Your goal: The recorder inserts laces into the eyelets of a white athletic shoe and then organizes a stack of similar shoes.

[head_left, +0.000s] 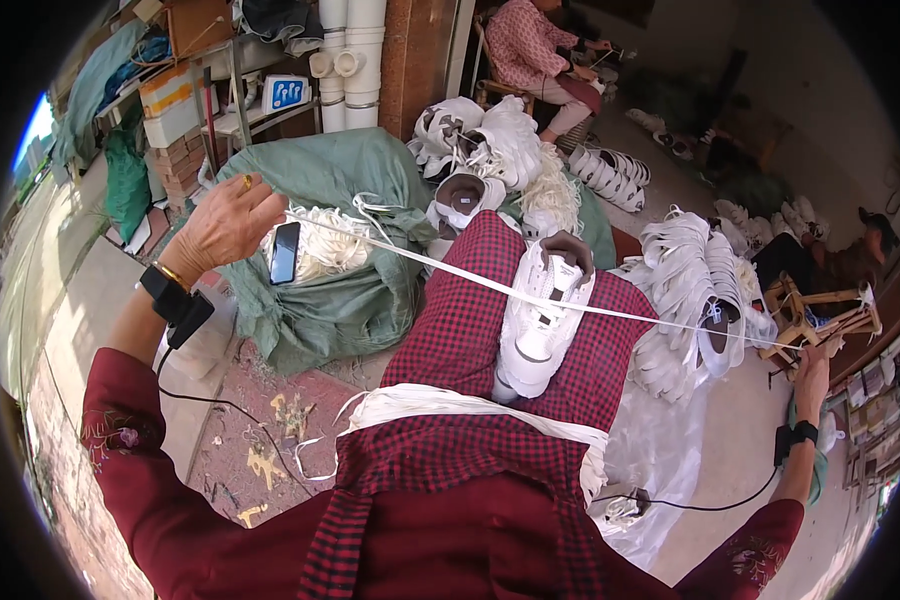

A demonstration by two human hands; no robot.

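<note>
A white sneaker [540,345] rests on my lap, on a red and black checked apron [460,310]. A flat white shoelace [420,257] is stretched tight across it from one hand to the other. Whether it runs through the eyelets I cannot tell. Raised at the left, my left hand [228,222] is closed on one end of the lace. Far out to the right, my right hand [813,372] pinches the other end. A bundle of white laces [470,403] lies across my waist.
A green sack [310,330] at the left carries loose laces [330,240] and a phone [284,252]. White shoes [480,140] are heaped ahead, more shoes [675,290] stand at the right. A wooden stool [820,315] is near my right hand. A person [535,50] sits working behind.
</note>
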